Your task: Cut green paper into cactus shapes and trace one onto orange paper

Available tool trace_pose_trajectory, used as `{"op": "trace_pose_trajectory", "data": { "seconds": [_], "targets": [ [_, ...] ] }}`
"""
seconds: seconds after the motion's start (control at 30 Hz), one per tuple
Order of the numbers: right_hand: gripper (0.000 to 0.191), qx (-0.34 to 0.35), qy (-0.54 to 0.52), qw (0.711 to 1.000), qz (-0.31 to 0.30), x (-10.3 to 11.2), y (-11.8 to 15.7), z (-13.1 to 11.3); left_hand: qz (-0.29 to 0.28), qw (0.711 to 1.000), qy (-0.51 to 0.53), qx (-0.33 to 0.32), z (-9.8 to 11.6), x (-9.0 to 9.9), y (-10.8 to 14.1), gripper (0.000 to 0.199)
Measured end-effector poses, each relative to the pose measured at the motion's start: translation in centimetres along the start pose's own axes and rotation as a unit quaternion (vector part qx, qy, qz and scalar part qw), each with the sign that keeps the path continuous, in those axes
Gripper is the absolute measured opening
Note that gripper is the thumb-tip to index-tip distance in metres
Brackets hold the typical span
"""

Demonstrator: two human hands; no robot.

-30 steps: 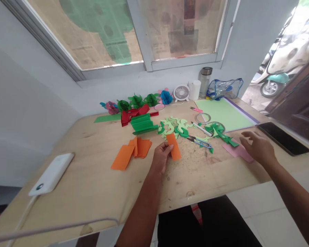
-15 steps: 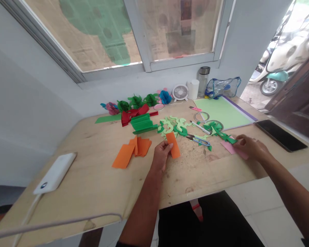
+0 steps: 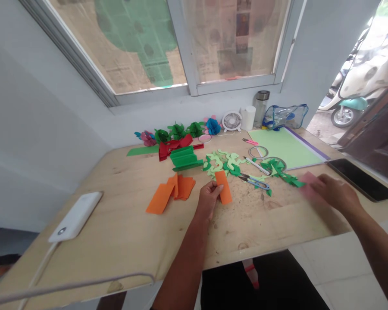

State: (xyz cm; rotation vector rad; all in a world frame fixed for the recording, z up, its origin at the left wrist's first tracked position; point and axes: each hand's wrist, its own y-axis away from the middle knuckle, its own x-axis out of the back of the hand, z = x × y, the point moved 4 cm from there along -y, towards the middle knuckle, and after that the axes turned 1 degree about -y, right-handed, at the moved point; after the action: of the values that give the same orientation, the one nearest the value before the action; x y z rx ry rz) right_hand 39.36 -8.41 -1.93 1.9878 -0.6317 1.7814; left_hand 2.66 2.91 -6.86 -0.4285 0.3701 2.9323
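Matt orange paper (image 3: 224, 188), smooth and flat, against the pale wooden bench (image 3: 126, 241), its surface marked by knots and speckled with fine debris; green folded paper (image 3: 185, 158) with crisp ridges, dull red paper (image 3: 176, 146) and light green paper cutouts (image 3: 220, 161), all without shine; scissors (image 3: 255, 181) with dark metal blades; a white power bank (image 3: 76, 216) in smooth plastic; a phone (image 3: 362, 178) with a glossy black face; a bottle (image 3: 261, 110), see-through under a shiny metal-look cap; a clear, wrinkled plastic pouch (image 3: 286, 116) trimmed in blue; a small fan (image 3: 232, 121) of white plastic.
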Motion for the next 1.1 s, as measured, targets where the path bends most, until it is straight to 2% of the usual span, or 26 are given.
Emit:
{"op": "trace_pose_trajectory", "data": {
  "seconds": [0.1,0.17,0.27,0.37,0.47,0.57,0.7,0.8,0.9,1.1],
  "targets": [
    [0.033,-0.022,0.005,0.997,0.069,1.8,-0.2,-0.2,-0.001,1.0,0.004,-0.002,0.1,0.0,0.0,0.032],
    [0.037,-0.018,-0.001,0.995,0.1,2.8,-0.8,-1.4,-0.006,1.0,0.007,-0.003,0.3,-0.1,0.3,0.03],
    [0.04,0.04,-0.065,0.99,0.118,4.0,-3.1,-5.1,-0.021,1.0,0.01,-0.004,0.6,-0.3,0.6,0.027],
    [0.035,0.138,-0.131,0.979,0.076,4.1,-6.7,-10.6,-0.014,1.0,0.006,0.006,0.3,-0.1,0.3,0.029],
    [0.031,0.201,-0.125,0.971,0.039,3.2,-10.6,-16.2,-0.016,0.999,0.007,0.026,-0.3,0.1,-0.3,0.032],
    [0.028,0.229,-0.115,0.967,0.017,1.6,-14.3,-21.0,-0.016,0.999,0.01,0.036,-0.4,0.3,-0.4,0.033],
    [0.027,0.24,-0.092,0.967,-0.001,-0.7,-18.4,-25.2,-0.015,0.998,0.028,0.049,0.0,0.3,0.1,0.032],
    [0.032,0.205,-0.071,0.976,-0.002,-1.9,-20.9,-25.8,-0.01,0.998,0.03,0.053,0.6,0.2,0.4,0.032],
    [0.033,0.165,-0.043,0.985,-0.005,-2.8,-22.6,-24.6,-0.004,0.998,0.025,0.062,0.9,0.1,0.5,0.032],
    [0.027,0.203,0.004,0.977,-0.068,-4.2,-23.3,-22.4,0.005,0.997,0.029,0.065,1.0,0.1,0.5,0.029]
  ]
}}
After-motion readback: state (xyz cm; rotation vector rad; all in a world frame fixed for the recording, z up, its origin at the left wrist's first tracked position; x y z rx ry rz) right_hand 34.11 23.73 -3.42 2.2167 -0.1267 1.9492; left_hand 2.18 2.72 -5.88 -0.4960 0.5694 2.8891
